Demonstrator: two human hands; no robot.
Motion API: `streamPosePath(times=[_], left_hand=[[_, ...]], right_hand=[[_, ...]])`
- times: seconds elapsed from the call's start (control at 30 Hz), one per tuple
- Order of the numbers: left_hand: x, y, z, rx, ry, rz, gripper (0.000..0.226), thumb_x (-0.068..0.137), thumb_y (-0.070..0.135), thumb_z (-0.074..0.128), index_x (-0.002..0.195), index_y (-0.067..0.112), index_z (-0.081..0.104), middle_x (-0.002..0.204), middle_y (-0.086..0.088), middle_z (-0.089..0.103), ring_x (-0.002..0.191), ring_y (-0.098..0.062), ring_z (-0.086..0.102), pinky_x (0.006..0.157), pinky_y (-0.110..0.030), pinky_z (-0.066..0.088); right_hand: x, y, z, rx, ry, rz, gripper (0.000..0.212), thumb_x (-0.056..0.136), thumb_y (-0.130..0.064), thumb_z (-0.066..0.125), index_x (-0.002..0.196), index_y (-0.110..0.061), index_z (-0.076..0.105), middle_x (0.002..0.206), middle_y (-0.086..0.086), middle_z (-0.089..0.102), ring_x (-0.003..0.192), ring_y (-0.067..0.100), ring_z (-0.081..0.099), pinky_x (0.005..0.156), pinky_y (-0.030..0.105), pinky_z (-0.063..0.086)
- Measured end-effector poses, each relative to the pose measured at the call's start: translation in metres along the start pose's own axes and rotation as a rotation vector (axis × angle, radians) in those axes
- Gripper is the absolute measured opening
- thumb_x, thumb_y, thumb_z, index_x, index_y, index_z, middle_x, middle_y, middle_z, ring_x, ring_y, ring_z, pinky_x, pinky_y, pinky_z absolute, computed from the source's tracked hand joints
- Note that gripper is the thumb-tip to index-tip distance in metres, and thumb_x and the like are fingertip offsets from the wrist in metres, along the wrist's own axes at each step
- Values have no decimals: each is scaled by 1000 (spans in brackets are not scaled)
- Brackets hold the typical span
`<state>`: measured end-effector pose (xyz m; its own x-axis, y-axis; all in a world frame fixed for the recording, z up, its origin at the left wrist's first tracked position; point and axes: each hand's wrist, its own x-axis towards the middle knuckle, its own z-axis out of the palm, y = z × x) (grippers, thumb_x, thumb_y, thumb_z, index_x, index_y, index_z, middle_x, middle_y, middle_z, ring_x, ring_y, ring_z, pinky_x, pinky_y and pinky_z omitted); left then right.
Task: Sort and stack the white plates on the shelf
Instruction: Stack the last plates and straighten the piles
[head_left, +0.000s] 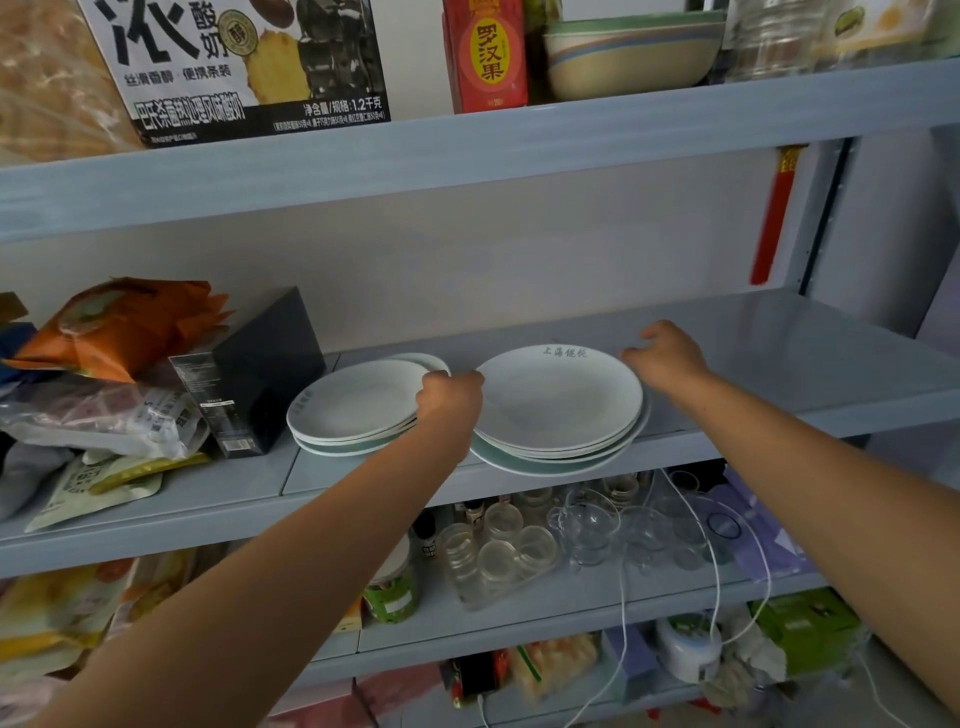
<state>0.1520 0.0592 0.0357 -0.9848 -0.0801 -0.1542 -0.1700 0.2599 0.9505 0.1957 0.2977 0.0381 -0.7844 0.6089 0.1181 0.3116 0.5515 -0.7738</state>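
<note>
Two stacks of white plates sit on the middle shelf (779, 364). The larger stack (558, 402) is on the right, its top plate marked with grey characters at the far rim. The smaller stack (353, 402) is to its left, with another plate's rim (428, 358) showing behind it. My left hand (449, 402) is between the two stacks, fingers closed on the left rim of the larger stack's top plate. My right hand (665, 356) is at that stack's right rim, fingers curled and touching the edge.
A dark box (249, 374) stands just left of the smaller stack, with snack bags (119, 332) piled beyond it. Bare shelf surface lies right of the plates. Clear glass cups (587, 525) crowd the shelf below. Above are a bowl (631, 57) and cartons.
</note>
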Motion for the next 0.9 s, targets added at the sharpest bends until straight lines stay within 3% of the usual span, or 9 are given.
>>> streamPosePath(times=[0.13,0.3,0.37,0.53,0.67,0.77,0.9], left_hand=[[-5,5,7,-12,-38,-83,65,83,37,58,139,10,40,133,-13,50,114,-35,54,99,-47,47],[0,6,10,-82,-108,-95,55,85,30,57,133,5,49,123,-11,57,107,-33,57,93,-41,48],[1,4,14,-139,-144,-136,43,91,27,55,128,6,52,112,-10,58,100,-30,56,92,-41,48],[0,2,20,-198,-172,-221,46,93,32,54,133,9,50,121,-13,62,105,-32,61,82,-37,49],[-2,5,23,-283,-206,-241,29,96,28,54,119,12,51,94,-9,61,78,-27,59,78,-35,49],[3,3,25,-292,-212,-232,36,93,30,58,124,13,51,94,-7,60,80,-26,59,85,-36,51],[10,0,26,-258,-217,-208,42,93,32,58,128,10,52,107,-9,61,95,-29,60,88,-36,51]], right_hand=[[1,-2,7,-14,-59,-17,60,90,-30,63,139,-2,43,145,18,45,131,36,45,103,38,38],[3,-2,16,77,-135,20,67,94,-33,57,147,-3,32,154,15,35,139,33,37,108,37,34],[5,0,19,132,-155,47,64,95,-30,56,145,2,33,151,17,38,136,34,40,106,38,36],[8,2,20,274,-216,153,59,93,-34,59,136,5,47,137,18,54,121,34,55,93,36,43],[11,3,20,320,-279,225,52,93,-37,56,129,0,53,120,14,64,104,31,63,87,38,49],[11,5,22,322,-257,215,45,95,-32,55,126,0,53,112,15,64,96,30,62,85,38,49],[7,6,21,328,-227,220,50,95,-35,54,130,1,49,124,17,62,108,33,61,94,41,48]])
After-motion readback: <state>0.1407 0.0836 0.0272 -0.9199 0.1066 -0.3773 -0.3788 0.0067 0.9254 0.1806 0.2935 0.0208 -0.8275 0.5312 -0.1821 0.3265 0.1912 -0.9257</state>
